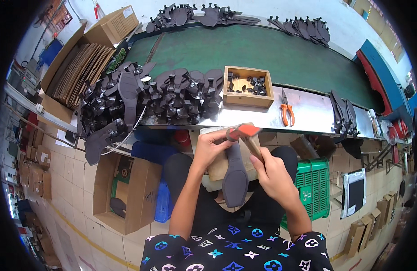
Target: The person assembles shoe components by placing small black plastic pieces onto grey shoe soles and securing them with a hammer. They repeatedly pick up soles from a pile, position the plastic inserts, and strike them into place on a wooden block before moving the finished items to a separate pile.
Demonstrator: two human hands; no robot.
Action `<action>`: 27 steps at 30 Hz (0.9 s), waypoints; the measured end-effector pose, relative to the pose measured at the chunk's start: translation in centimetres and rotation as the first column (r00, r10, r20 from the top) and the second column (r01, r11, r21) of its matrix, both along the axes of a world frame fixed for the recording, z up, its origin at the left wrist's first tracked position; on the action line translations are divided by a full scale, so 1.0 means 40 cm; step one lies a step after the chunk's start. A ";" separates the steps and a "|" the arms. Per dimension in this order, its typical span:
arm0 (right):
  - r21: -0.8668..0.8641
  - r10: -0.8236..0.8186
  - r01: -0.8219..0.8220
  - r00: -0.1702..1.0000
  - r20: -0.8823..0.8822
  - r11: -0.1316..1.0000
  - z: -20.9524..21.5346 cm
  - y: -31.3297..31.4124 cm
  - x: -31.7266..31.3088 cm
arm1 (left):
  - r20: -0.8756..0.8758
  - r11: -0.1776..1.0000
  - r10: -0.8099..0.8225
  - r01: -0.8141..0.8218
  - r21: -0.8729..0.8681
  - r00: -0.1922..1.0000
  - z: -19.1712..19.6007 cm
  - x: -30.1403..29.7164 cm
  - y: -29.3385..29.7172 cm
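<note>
The left hand (211, 145) pinches the far end of a dark sole (235, 174), holding it on a wooden block (217, 167) over the lap, just near of the counter (308, 113). The right hand (272, 174) is closed around the handle of a hammer (244, 132) whose orange-red head blurs right beside the left fingertips. That closeness is the main risk: a blow that lands a little left would catch the fingers rather than the sole. The sole overhangs the block toward the body, so a strike off the supported part could tip it or kick it out of the pinch onto the floor. A glancing hit might also mark the sole. The pile of soles (145, 97) at the counter's near edge already hangs over; a jolt could likely spill some into the open carton (127, 194) below.
</note>
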State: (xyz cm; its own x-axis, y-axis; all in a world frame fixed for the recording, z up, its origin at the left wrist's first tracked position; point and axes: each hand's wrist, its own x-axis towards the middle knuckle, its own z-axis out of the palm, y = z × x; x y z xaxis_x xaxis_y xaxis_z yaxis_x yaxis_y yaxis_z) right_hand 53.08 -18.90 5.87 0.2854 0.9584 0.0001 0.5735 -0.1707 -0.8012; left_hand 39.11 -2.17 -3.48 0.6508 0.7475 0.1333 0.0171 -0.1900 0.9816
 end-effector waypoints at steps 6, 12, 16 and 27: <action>-0.031 0.017 -0.016 0.999 0.036 0.999 -0.030 0.001 -0.001 | -0.029 1.000 0.027 -0.027 0.008 0.999 -0.017 0.001 0.006; 0.481 -0.038 0.041 0.999 -0.017 0.876 0.064 -0.108 -0.010 | -0.399 0.867 0.107 0.111 0.486 0.911 0.004 -0.024 -0.021; 0.055 -0.062 0.053 0.981 0.185 0.997 -0.059 -0.055 0.002 | -0.397 0.844 0.181 0.065 0.533 0.900 -0.017 -0.014 -0.037; -0.001 0.018 -0.018 0.999 0.045 1.000 -0.044 -0.013 0.033 | -0.508 0.777 0.216 0.169 0.607 0.834 -0.015 -0.016 -0.021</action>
State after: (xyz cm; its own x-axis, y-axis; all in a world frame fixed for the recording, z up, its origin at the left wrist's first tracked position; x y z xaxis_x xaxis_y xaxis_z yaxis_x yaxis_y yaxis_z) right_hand 54.39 -19.44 4.12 0.2679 0.9634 0.0124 0.6123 -0.1603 -0.7742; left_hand 38.48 -3.02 -4.07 0.7387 0.6423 0.2044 0.4985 -0.7247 0.4757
